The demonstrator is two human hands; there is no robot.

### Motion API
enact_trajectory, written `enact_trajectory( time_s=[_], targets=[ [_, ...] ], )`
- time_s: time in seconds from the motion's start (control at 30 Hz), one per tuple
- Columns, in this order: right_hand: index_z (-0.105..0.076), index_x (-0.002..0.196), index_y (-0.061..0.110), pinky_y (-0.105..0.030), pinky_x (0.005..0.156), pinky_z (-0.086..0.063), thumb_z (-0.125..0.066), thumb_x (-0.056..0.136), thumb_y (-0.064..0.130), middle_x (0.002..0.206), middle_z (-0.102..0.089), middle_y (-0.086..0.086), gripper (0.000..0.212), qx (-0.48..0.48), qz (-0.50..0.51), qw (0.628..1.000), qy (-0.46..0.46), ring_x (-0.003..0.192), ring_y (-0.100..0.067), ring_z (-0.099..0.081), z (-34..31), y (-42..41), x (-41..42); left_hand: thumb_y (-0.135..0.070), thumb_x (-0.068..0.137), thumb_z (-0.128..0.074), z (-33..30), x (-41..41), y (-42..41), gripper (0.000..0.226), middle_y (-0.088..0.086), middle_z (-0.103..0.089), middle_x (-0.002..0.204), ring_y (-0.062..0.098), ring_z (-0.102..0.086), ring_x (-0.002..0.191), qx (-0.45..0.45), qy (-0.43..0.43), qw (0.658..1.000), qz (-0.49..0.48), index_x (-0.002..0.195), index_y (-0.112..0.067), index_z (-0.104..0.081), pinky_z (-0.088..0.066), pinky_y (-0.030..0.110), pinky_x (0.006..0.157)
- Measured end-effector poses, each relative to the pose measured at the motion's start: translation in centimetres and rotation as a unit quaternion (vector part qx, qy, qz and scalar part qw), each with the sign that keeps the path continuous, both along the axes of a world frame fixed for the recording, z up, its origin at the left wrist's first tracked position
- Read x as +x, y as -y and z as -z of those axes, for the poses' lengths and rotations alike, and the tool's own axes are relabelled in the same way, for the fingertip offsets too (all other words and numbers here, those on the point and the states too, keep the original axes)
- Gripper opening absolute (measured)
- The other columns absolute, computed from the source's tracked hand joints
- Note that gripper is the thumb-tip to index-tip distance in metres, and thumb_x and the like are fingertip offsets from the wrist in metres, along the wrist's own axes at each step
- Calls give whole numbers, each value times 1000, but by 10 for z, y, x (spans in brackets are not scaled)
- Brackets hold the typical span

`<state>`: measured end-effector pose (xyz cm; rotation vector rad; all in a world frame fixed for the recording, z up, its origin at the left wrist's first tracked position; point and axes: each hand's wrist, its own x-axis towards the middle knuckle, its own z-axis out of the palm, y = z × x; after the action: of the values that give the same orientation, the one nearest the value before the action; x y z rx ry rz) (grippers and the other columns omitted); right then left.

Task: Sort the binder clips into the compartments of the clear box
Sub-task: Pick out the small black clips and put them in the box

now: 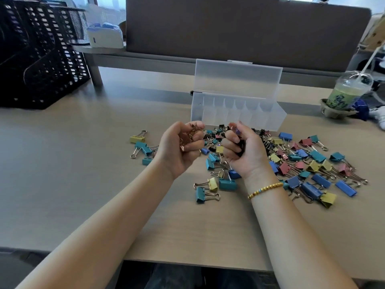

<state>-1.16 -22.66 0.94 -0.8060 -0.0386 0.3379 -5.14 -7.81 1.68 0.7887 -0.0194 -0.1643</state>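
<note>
Your left hand (180,146) is raised above the tabletop (83,174) with its fingers curled into a tight grip round a bunch of small rose-gold binder clips (188,137), whose wire handles poke out between the fingers. Your right hand (242,150), with a gold bead bracelet (265,190) at the wrist, is likewise curled close, its grip closed on a handful of small black binder clips (240,146); something purple shows at the fingertips, too small to tell what. Both hands hover over the near edge of the loose pile of binder clips (291,161), which spreads across the tabletop mostly to your right in blue, teal, yellow, pink and black, with a few strays to the left. Just beyond the pile stands the clear box (237,113), its lid (237,77) upright and open, its row of compartments facing you; whether any clips lie inside you cannot tell. A black mesh organiser (37,55) sits far left, and an iced drink cup (348,90) with a straw far right
</note>
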Motion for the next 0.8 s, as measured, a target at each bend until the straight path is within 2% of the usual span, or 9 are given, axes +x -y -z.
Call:
enact_trajectory(
  time_s=[0.17,0.3,0.37,0.43,0.5,0.57,0.63,0.73,0.8],
  targets=[
    [-40,66,18,-15,30,-14,-36,98,46,47,-33,6,42,-35,33,998,-31,33,-4,-25,3,-2,8,-15,88,-24,1,15,6,30,-3,-37,49,3,-24,30,-24,-35,998,-47,68,-10,-45,-10,12,29],
    [-42,70,16,-13,30,-17,-41,100,33,58,-50,2,35,-130,59,989,-44,33,-3,-28,-2,-4,23,-15,90,-25,-7,42,5,31,-2,-39,44,4,-23,27,-5,-88,990,-113,61,-15,-35,-11,12,26],
    [-53,80,10,-13,32,-22,-42,99,25,70,-64,-1,27,-241,65,968,-3,36,-3,-31,-9,0,31,-13,89,-24,-11,57,6,31,2,-46,46,5,-22,26,5,-92,987,-132,59,-14,-33,-12,13,26],
    [-60,90,10,-12,33,-26,-41,99,22,80,-70,-2,24,-416,60,905,72,35,-1,-34,-14,4,37,-12,90,-25,-13,68,7,31,4,-47,51,5,-21,26,13,-87,987,-132,60,-14,-33,-12,12,26],
    [-61,97,12,-10,32,-26,-39,100,19,85,-71,-2,23,-560,48,812,156,29,0,-35,-14,8,40,-14,93,-28,-11,74,9,31,2,-45,53,5,-21,27,26,-83,990,-114,62,-15,-35,-14,11,26],
    [-59,101,14,-9,32,-26,-38,100,17,85,-71,-1,22,-640,21,737,215,29,2,-38,-13,10,43,-16,95,-33,-7,77,12,27,-1,-45,50,5,-23,28,34,-79,992,-95,69,-15,-41,-17,12,26],
    [-59,102,17,-12,40,-31,-38,100,20,86,-70,2,21,-693,-30,677,246,41,3,-45,-12,13,44,-18,96,-37,-3,78,11,19,-2,-45,51,4,-26,30,41,-75,992,-88,85,-12,-51,-20,13,25],
    [-62,99,18,-22,56,-42,-40,99,21,85,-69,5,22,-719,-122,633,259,72,-12,-61,-16,19,46,-25,99,-31,-1,79,4,33,-1,-43,60,3,-31,33,18,-78,994,-75,95,-6,-57,-20,12,24],
    [-63,102,17,-29,63,-46,-40,99,20,81,-69,6,24,-717,-131,633,260,74,-19,-62,-21,21,51,-27,98,-29,2,77,-2,39,2,-44,60,4,-32,33,-6,-97,993,-73,86,-2,-57,-20,13,23]
  ],
)
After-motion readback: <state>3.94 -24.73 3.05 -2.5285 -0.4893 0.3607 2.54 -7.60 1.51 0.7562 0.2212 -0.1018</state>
